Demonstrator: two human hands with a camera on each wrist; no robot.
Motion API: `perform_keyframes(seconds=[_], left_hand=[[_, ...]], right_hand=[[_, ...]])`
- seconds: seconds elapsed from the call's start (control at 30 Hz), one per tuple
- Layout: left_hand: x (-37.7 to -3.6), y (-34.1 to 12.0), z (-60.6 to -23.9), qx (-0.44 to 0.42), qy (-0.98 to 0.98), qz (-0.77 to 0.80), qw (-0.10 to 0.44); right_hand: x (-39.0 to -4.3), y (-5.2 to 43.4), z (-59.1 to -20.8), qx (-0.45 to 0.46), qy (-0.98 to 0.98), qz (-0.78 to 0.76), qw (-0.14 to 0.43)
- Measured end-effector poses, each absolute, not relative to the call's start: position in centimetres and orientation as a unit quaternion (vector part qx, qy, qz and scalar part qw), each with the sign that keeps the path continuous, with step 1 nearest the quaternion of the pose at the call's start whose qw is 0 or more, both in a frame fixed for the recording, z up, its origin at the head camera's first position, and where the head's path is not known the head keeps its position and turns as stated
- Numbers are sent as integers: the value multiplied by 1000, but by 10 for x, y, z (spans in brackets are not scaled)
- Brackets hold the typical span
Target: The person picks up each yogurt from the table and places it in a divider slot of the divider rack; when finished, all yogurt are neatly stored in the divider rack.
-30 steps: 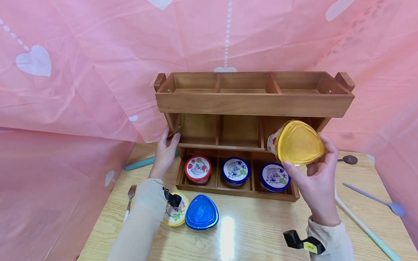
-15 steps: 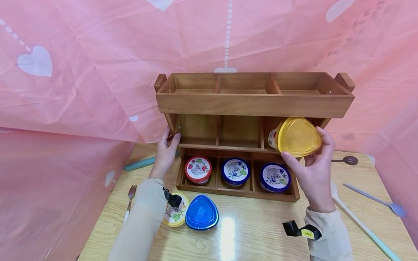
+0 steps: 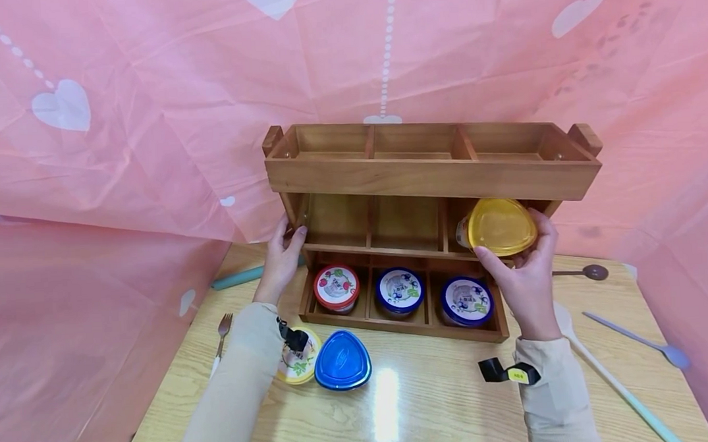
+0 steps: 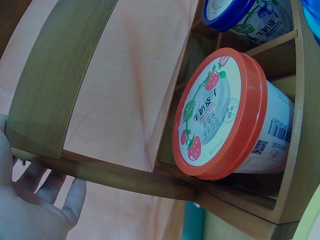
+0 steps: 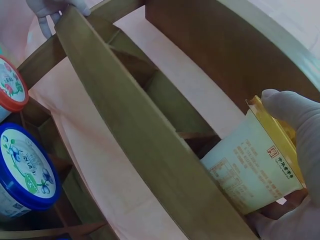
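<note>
Right hand [image 3: 525,276] gripping yellow cup [image 3: 499,226], lid outward, at middle-right slot | left hand [image 3: 281,254] clasping rack [image 3: 429,178] edge, steadying it

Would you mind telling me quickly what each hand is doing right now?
Left hand: grips the left side post of the wooden rack.
Right hand: holds the yellow-lidded cup at the rack's middle-right compartment.

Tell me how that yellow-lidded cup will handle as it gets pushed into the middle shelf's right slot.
The yellow-lidded cup looks like thin plastic, so probably light and slightly squeezable under the right hand. It lies on its side with tapered walls, so it may roll in a curve if released. Its rounded-triangle lid could check that. The wooden rack, steadied by the left hand, seems stiff.
</note>
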State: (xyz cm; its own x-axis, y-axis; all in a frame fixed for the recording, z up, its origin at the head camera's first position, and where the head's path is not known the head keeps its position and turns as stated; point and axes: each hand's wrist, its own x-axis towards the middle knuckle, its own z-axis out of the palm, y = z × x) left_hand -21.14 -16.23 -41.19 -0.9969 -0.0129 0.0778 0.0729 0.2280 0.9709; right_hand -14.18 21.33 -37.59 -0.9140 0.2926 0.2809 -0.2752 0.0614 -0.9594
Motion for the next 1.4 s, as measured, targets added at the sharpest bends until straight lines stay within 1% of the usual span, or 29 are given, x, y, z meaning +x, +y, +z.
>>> perform_keyframes(seconds=[0.1,0.23,0.43,0.47,0.6,1.4], left_hand=[[-204,-159,-400,-22,-785,-618,34],[-203,-158,-398,-22,-783,-621,37],[-219,-165,-428,-22,-784,-618,52],[-222,-166,-433,-25,-784,-617,56],[-222,-165,-433,-24,-784,-617,63],[-223,-165,-433,-13,-779,-625,54]], right_hand=[[-146,214,-376,-8,-705,682,195],[-151,216,-375,-12,-727,663,180],[-155,217,-375,-16,-747,643,169],[-156,217,-375,-14,-747,643,170],[-157,217,-375,-5,-750,637,176],[-147,215,-378,-5,-778,595,203]])
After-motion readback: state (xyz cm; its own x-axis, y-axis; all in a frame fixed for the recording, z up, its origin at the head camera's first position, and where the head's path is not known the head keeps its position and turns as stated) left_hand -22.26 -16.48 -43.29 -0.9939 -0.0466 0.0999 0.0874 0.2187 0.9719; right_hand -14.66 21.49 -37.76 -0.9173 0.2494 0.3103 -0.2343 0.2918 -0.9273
